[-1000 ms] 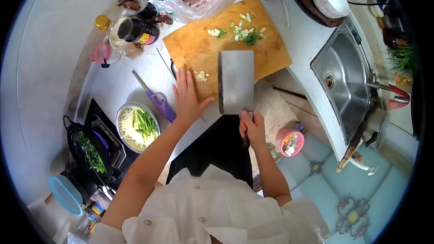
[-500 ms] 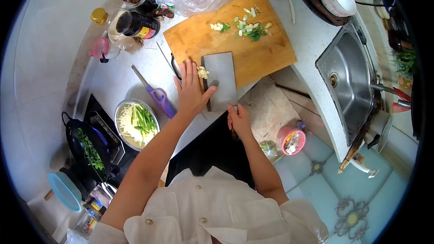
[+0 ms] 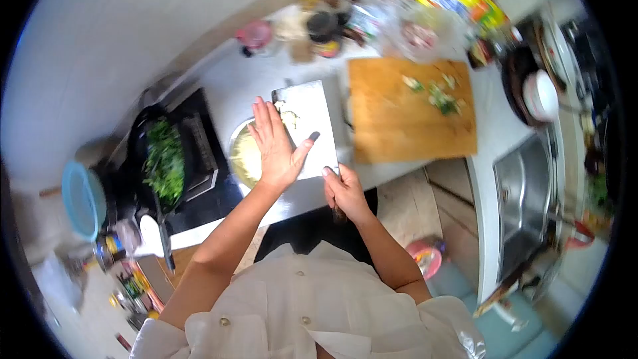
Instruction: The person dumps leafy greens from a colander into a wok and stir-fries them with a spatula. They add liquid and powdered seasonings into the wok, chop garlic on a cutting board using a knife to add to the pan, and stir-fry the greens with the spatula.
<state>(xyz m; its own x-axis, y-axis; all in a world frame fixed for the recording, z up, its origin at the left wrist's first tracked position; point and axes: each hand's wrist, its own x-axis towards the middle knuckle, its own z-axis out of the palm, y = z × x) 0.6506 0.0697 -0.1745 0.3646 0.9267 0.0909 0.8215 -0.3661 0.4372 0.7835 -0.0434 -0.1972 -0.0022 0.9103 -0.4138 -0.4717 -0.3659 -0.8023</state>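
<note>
My right hand (image 3: pixel 347 193) is wrapped round the handle of a cleaver (image 3: pixel 318 143). The broad blade lies flat, with pale chopped bits that look like garlic (image 3: pixel 288 118) near its left side. My left hand (image 3: pixel 274 149) is stretched out beside the blade, fingers straight, its thumb reaching over the metal. Under and behind that hand stands a bowl (image 3: pixel 234 138) of pale shredded vegetable (image 3: pixel 246 157), partly hidden by the hand.
A wooden cutting board (image 3: pixel 379 136) bears chopped scallion (image 3: pixel 444 98). On the left, a wok (image 3: pixel 136 153) of leafy greens (image 3: pixel 165 166) sits on the stove. Bottles and a plastic bag (image 3: pixel 432 30) line the back. The sink (image 3: pixel 525 206) is at right.
The cleaver and both hands have left the cutting board, moving left to the bowl with the chopped bits on the blade. My view has turned left toward the stove.
</note>
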